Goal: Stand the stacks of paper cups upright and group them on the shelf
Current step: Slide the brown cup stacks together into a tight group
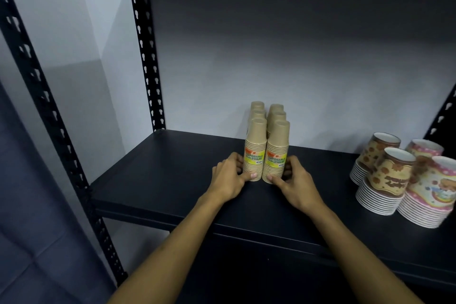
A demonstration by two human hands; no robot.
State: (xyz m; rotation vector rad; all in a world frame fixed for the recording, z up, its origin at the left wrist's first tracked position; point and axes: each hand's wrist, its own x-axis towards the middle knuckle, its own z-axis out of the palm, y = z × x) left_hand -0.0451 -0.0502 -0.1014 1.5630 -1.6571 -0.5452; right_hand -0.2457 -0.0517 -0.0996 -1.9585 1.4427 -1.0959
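Note:
Several stacks of plain brown paper cups stand upright, mouths down, in two rows on the dark shelf (158, 180). The front left stack (255, 145) and front right stack (277, 149) carry yellow and orange labels. My left hand (228, 177) grips the base of the front left stack, thumb across its front and fingers round its left side. My right hand (296, 180) grips the base of the front right stack the same way from the right. The rear stacks (257, 110) are partly hidden behind the front ones.
At the right end of the shelf stand printed cup stacks: two brown patterned ones (385, 180) and two pink patterned ones (434, 192). A black perforated upright (145, 57) marks the shelf's back left corner. A white wall lies behind.

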